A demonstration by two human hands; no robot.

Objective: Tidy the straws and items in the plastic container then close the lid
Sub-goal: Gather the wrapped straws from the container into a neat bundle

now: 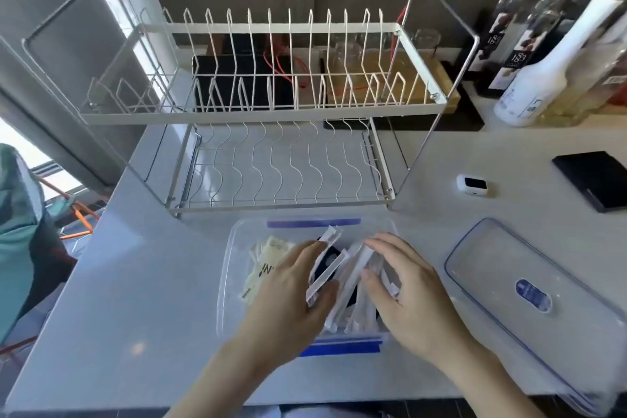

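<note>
Both hands, left [291,295] and right [403,285], press wrapped straws [342,278] inside the open container [225,268]; lid [529,295] lies right on the white worktop [135,299], dish rack [271,112] close behind.

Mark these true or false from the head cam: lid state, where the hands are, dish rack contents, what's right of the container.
1. The lid is snapped onto the container. False: it lies on the counter to the container's right, and the container is open.
2. Both hands are inside the container on the wrapped straws. True: left hand and right hand flank the bundle.
3. The dish rack is full of plates. False: both tiers are empty.
4. A yellowish sachet lies in the left part of the container. True.
5. The bottles stand at far left. False: they are at far right.
</note>
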